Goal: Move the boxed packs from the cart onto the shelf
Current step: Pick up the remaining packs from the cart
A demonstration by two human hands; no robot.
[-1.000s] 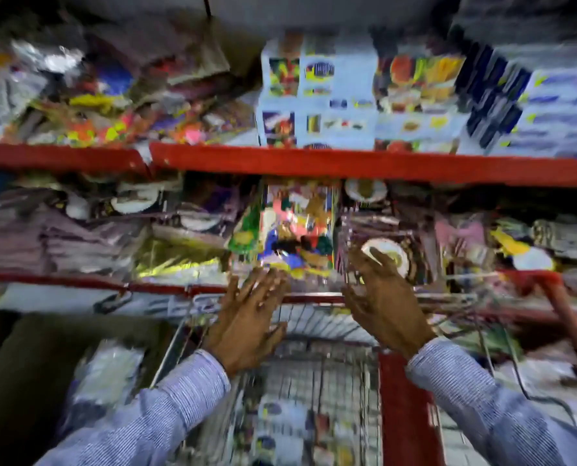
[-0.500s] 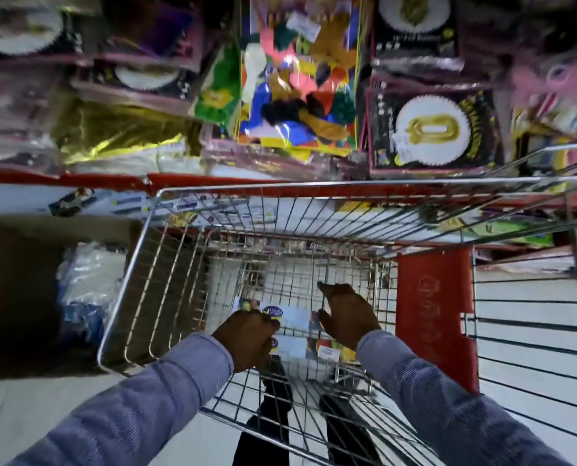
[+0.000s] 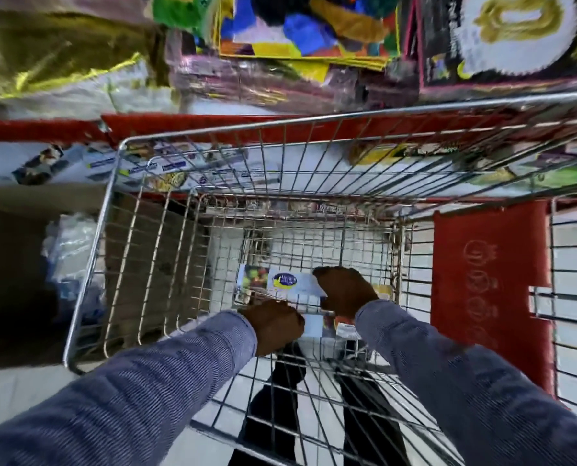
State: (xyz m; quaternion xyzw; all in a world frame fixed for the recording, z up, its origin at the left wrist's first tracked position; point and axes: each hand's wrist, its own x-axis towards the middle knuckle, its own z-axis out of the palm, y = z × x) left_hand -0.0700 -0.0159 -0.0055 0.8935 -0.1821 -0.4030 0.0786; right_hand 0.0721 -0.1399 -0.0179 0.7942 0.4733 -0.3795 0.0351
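Reaching into the cart (image 3: pixel 119 203), the left hand (image 3: pixel 273 326) and right hand (image 3: pixel 346 290) were closed on opposite edges of a boxed pack (image 3: pixel 280 282) at the basket bottom. It appeared light, stiff cardboard; end grips suit.

A gold foil pack (image 3: pixel 55 58) lies far up and left of the fingers, a bright multicoloured pack (image 3: pixel 309 25) straight beyond them, and a black pack with a gold zero (image 3: pixel 516 35) up to their right. A red panel (image 3: pixel 489 290) hangs just right of them. A clear plastic bag (image 3: pixel 68 260) sits off to their left.
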